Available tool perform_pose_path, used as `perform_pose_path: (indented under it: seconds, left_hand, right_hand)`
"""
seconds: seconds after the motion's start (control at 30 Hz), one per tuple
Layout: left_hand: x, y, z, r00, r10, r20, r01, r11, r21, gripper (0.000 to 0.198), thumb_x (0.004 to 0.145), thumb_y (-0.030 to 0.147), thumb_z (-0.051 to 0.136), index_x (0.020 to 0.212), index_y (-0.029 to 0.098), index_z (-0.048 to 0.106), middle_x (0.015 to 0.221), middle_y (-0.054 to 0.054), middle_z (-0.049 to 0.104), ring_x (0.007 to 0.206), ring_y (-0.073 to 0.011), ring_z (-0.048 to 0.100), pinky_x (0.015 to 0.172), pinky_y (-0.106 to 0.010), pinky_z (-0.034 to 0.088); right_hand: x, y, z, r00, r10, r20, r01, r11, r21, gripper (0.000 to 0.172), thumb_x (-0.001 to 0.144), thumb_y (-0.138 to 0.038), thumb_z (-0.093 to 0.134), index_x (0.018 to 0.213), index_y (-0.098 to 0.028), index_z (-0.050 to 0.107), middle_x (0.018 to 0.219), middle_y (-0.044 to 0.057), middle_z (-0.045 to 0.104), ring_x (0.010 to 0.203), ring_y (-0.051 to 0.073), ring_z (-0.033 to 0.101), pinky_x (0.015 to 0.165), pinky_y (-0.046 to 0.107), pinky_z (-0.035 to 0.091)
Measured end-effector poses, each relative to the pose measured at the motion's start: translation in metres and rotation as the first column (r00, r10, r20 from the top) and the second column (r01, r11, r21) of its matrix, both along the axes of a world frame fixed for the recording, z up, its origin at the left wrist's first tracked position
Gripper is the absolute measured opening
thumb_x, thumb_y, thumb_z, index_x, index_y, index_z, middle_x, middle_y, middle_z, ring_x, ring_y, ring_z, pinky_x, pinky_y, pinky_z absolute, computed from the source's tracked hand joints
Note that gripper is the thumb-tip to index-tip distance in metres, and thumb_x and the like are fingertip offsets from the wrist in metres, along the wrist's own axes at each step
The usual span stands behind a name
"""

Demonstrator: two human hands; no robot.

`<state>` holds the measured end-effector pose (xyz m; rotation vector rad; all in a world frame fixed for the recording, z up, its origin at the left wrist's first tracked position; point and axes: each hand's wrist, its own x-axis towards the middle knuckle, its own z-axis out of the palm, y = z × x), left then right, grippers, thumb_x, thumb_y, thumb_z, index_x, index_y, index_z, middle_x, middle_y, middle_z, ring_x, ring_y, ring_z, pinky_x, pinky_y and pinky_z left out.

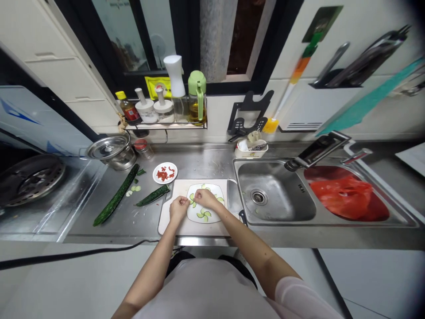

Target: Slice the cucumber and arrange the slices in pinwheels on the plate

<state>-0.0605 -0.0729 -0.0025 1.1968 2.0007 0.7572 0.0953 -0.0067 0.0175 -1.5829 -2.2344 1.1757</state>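
A white square plate (pixel 195 217) lies on a pale cutting board (pixel 172 223), with thin green-edged cucumber slices (pixel 203 215) laid on it in curved, pinwheel-like groups. At the plate's left edge my left hand (pixel 178 208) has its fingertips pinched together. My right hand (pixel 205 198) reaches over the plate from the right, fingers also pinched, close to the slices at the upper left. Whatever either pinch holds is too small to make out. A cut piece of cucumber (pixel 153 196) rests just left of the board, and a knife (pixel 243 217) lies at its right side.
Left on the steel counter are a long cucumber (pixel 116 195), cucumber offcuts (pixel 135 188) and a lidded pot (pixel 113 150). A small plate of red bits (pixel 165 173) sits behind the board. To the right is a double sink (pixel 275 190) with a red bag (pixel 345 195).
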Motion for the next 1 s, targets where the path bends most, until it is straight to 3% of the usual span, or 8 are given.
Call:
perform_pose_path:
  seconds: [0.37,0.67,0.8,1.0]
  left_hand:
    - [0.002,0.003,0.0,0.989,-0.042,-0.144,0.036,0.998,-0.046,0.013,0.077,0.026,0.06,0.086,0.022,0.068,0.075,-0.001,0.069,0.073,-0.0166,0.061,0.066,-0.025,0.037]
    - [0.003,0.0,-0.001,0.964,-0.073,-0.256,0.076,0.997,0.002,0.016,0.082,0.029,0.057,0.094,0.023,0.066,0.08,-0.001,0.067,0.077,-0.018,0.06,0.067,-0.026,0.034]
    - [0.005,-0.002,-0.002,0.931,-0.139,-0.338,0.173,0.982,0.071,0.016,0.082,0.035,0.06,0.091,0.022,0.066,0.083,-0.003,0.065,0.085,-0.0198,0.057,0.073,-0.027,0.036]
    - [0.007,0.001,-0.004,0.886,-0.218,-0.409,0.247,0.969,0.019,0.013,0.083,0.032,0.06,0.088,0.022,0.068,0.087,-0.005,0.063,0.089,-0.0219,0.054,0.078,-0.03,0.037]
  right_hand:
    - [-0.012,-0.003,0.003,0.952,0.02,0.305,-0.047,0.995,0.083,0.016,0.085,-0.029,0.058,0.096,-0.02,0.066,0.102,0.007,0.069,0.093,0.02,0.061,0.067,0.024,0.035]
    - [-0.012,-0.005,0.001,0.952,0.036,0.303,-0.074,0.99,0.117,0.016,0.089,-0.028,0.054,0.096,-0.019,0.066,0.102,0.009,0.068,0.094,0.021,0.061,0.07,0.026,0.038]
    - [-0.013,-0.006,0.0,0.957,0.042,0.288,-0.077,0.991,0.113,0.016,0.09,-0.027,0.053,0.097,-0.019,0.065,0.102,0.009,0.067,0.092,0.02,0.061,0.07,0.026,0.039]
    - [-0.013,-0.006,0.0,0.958,0.042,0.285,-0.077,0.991,0.111,0.016,0.092,-0.028,0.053,0.098,-0.019,0.065,0.104,0.009,0.065,0.092,0.02,0.06,0.07,0.027,0.039]
